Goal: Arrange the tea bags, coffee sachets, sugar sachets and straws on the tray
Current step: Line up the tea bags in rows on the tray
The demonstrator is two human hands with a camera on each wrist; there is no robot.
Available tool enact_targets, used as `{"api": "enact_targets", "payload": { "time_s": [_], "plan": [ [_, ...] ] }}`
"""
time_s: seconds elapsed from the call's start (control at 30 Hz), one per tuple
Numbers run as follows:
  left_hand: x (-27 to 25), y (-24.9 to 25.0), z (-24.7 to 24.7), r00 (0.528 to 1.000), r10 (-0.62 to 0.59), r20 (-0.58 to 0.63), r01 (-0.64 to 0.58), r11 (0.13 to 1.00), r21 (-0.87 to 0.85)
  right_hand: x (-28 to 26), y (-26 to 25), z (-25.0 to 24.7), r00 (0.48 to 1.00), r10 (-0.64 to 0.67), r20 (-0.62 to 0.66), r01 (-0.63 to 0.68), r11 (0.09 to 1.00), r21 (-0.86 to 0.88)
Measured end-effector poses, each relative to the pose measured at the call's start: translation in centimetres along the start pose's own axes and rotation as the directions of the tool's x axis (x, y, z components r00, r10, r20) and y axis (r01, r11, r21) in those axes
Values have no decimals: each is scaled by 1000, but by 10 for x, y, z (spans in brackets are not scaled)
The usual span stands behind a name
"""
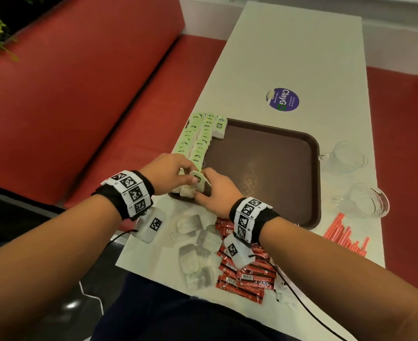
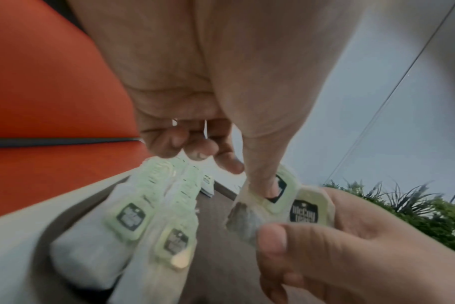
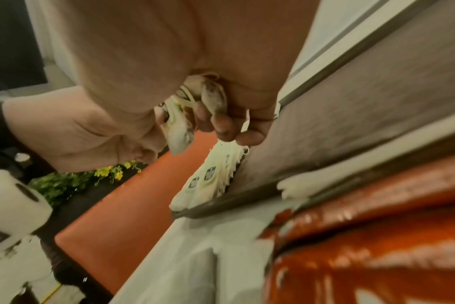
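One white table — red bench alongside, brown tray.

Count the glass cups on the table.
2. Both stand on the table right of the tray: one cup beside its far right corner, the other cup nearer the person, just beyond the straws. None looks hidden.

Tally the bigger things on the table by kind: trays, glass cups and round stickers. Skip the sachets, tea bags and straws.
Brown tray: 1
Glass cups: 2, the far one and the near one
Round purple sticker: 1
Total: 4
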State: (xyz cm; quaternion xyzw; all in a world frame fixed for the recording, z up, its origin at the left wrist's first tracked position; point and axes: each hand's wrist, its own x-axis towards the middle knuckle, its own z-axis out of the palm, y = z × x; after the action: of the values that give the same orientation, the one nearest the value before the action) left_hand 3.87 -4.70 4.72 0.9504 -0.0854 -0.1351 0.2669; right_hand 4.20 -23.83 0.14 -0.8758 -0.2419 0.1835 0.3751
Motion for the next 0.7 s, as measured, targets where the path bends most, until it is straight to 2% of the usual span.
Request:
{"api": "enact_targets", "payload": {
  "time_s": [0.1,0.3,0.4,0.5,0.6,0.7],
  "plan": [
    [16,7,-3,996,70,-51,-73,995,-68,8,7,-8,994,-13,-104,15,1000,16],
    [55,15,-6,997,61,-38,-64,992,-104,18,25,-28,983,84,-164,-70,994,85],
    [92,14,-7,994,-23,-108,16,997,-71,18,34,-38,964,194,-180,-166,973,163],
    [133,10,-9,983,-151,-102,146,988,-55,17,39,-50,951,260,-165,-214,944,253],
    [168,7,-7,968,-234,-87,235,972,6,16,40,-62,946,280,-161,-232,936,263],
    [189,5,-5,958,-267,-101,275,958,79,15,40,-70,953,271,-138,-234,943,236]
  ]
}}
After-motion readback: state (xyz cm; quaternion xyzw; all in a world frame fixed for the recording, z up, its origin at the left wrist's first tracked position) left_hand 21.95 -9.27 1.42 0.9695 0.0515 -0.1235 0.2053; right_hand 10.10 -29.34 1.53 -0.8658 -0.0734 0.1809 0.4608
